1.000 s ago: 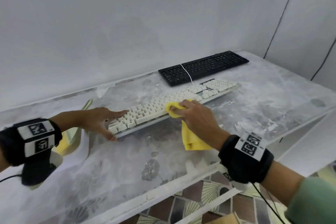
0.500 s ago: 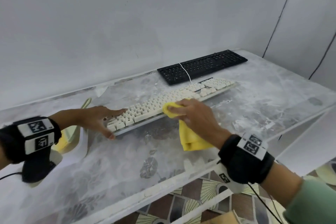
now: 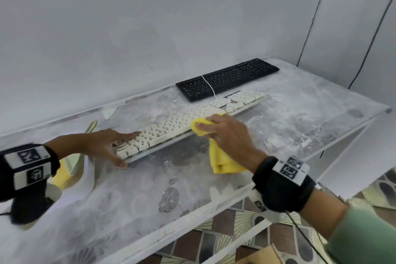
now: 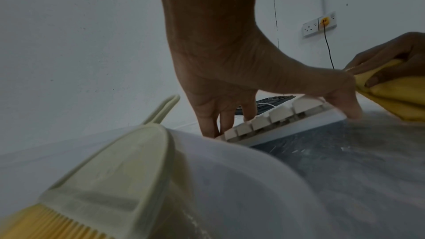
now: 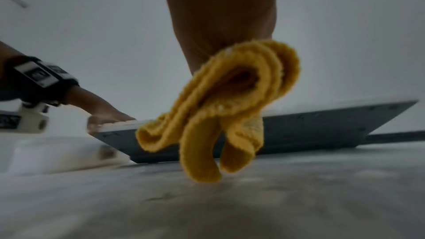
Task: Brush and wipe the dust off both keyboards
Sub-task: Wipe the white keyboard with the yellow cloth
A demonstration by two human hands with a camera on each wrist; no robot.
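A cream keyboard [image 3: 171, 128] lies slanted on the dusty table, its near edge raised so that its dark underside [image 5: 310, 124] shows. My left hand [image 3: 102, 141] holds its left end, fingers on the keys [image 4: 282, 114] and thumb at the front corner. My right hand [image 3: 225, 133] grips a yellow cloth [image 3: 220, 161] and presses it on the keyboard's front edge near the middle. The cloth's loose folds [image 5: 230, 106] hang down to the table. A black keyboard [image 3: 229, 79] lies behind, by the wall.
A pale green dustpan with a yellow-bristled brush [image 4: 119, 170] lies left of my left hand, on a curled plastic sheet. A white cable [image 3: 209, 85] crosses the black keyboard. White dust covers the table [image 3: 321, 126]. Its front edge [image 3: 192, 216] is close to me.
My right hand has slid the cloth a little to the left along the cream keyboard's front edge. My left hand has stayed on the left end.
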